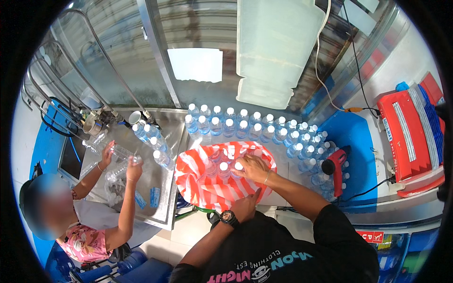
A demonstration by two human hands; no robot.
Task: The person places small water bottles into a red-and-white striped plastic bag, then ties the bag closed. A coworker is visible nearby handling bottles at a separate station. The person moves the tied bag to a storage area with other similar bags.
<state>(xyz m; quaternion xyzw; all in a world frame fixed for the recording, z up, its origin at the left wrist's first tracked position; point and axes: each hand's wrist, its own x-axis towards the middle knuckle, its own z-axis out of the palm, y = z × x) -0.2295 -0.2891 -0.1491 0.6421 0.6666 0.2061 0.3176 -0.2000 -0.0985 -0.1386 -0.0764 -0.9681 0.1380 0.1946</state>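
In front of me a red-and-white striped plastic bag point(193, 177) stands open on the counter, with several capped clear plastic water bottles point(223, 171) upright inside. My right hand point(253, 168) reaches over the bag's right side, its fingers on the white cap of a bottle point(238, 174) in the bag. My left hand point(246, 207), with a black watch at the wrist, holds the near edge of the bag; its fingertips are partly hidden by the plastic. Behind the bag, filled bottles with blue labels point(229, 129) stand in curved rows.
At left, a co-worker's hands point(134, 169) hold an empty clear bottle over a steel sink counter point(166, 208). Filled bottles point(162, 159) stand on it beside metal filling pipes point(102, 53). A red heat gun point(338, 169) stands at right among bottles, near a red packet point(400, 134).
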